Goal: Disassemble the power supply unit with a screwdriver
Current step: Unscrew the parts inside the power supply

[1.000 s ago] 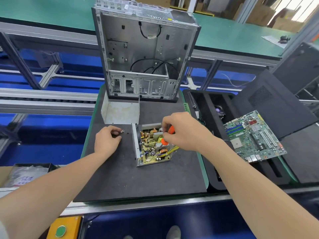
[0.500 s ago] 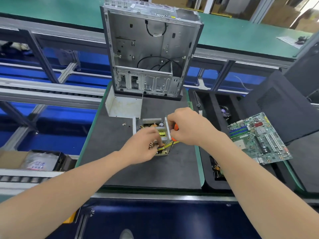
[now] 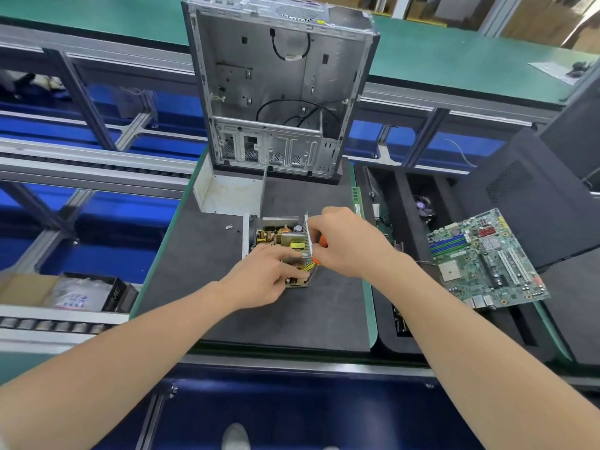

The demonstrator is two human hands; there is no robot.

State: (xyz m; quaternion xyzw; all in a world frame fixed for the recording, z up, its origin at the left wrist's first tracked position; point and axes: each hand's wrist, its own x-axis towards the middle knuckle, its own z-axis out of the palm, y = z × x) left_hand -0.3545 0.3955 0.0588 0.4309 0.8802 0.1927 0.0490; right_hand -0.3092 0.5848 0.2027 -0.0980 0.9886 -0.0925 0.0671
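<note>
The opened power supply unit (image 3: 278,237) lies on the dark foam mat (image 3: 201,254), its circuit board, coils and yellow wires exposed. My left hand (image 3: 259,276) rests on the near part of the board, index finger stretched toward the heatsink fins. My right hand (image 3: 344,241) grips an orange-handled screwdriver (image 3: 322,243) at the unit's right edge; its tip is hidden behind the fingers. Loose screws (image 3: 229,227) lie on the mat left of the unit. The unit's removed metal cover (image 3: 227,193) sits behind it.
An empty computer case (image 3: 279,86) stands upright at the back of the mat. A green motherboard (image 3: 483,258) lies on black foam trays at the right. A box of bags (image 3: 81,292) sits at the left, beside conveyor rails.
My left hand left the loose screws at the left and came over onto the board. My right hand stayed at the unit's right edge with the screwdriver.
</note>
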